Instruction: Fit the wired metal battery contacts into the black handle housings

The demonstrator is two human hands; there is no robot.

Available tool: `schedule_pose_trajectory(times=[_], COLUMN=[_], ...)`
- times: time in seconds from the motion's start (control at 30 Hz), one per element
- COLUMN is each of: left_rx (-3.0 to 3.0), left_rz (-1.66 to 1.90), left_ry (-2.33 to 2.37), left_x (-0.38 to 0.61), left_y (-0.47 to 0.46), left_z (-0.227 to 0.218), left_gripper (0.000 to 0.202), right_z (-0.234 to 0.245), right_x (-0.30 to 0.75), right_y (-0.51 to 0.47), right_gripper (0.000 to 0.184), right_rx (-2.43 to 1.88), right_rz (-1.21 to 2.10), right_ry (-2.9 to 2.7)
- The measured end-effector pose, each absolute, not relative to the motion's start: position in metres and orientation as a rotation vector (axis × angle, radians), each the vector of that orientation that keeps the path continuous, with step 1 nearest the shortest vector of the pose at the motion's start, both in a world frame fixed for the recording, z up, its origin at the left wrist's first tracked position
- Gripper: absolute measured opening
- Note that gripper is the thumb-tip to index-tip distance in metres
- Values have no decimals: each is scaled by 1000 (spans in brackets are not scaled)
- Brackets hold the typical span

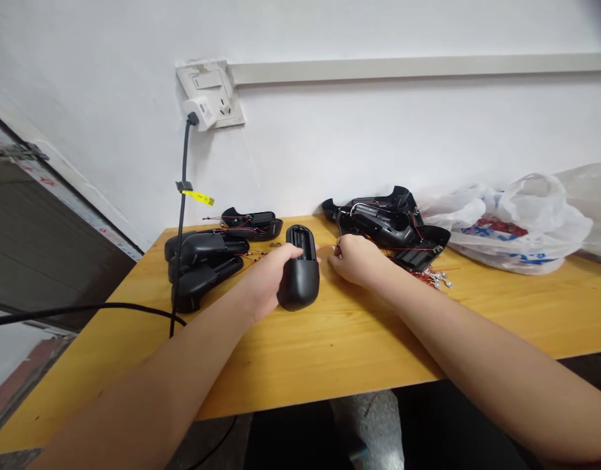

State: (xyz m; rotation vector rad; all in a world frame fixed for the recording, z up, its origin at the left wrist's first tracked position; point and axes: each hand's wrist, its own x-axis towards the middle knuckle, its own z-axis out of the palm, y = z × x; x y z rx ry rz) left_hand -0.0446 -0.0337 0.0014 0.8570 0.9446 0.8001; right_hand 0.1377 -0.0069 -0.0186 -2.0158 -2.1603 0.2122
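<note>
My left hand (271,277) is wrapped round a black plastic housing (300,285) with a rounded near end, its thumb on the long open slot in the upper face. The housing is held upright-facing just over the table. To its right, my right hand (354,258) is closed in a pinch. A thin red wire (324,248) runs from the housing's side to those fingertips; its end is hidden by them. Behind the right hand lie several glossy black shells (379,222) with red wires. Left of the housing are several matching black housings (207,261), piled together.
Small metal contacts on red wires (435,279) lie right of my right forearm. A white plastic bag (516,228) stands at the right. A black cable (183,202) hangs from a wall socket (210,94) across the left of the wooden table (291,365).
</note>
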Motion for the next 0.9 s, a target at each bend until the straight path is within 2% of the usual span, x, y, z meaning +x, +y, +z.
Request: schedule_pose_trajectory(times=[0.1, 0.23, 0.43, 0.63, 0.9], left_rx=[861, 878, 892, 930, 941], left_rz=[793, 783, 832, 730, 649], left_ry=[938, 970, 983, 1054, 1063], left_x=[-45, -46, -49, -50, -49], left_y=[-34, -34, -32, -29, -33], left_z=[2, 2, -3, -8, -8], left_gripper=[41, 40, 39, 30, 32], right_z=[-12, -2, 10, 6, 0], right_x=[144, 164, 177, 160, 162], right_y=[-8, -5, -6, -12, -10], right_gripper=[16, 9, 17, 38, 41], right_rx=[-1960, -1660, -1318, -1306, -1480], right_rz=[290, 445, 900, 884, 531], right_ry=[-2146, -2021, -1711, -1568, -1611])
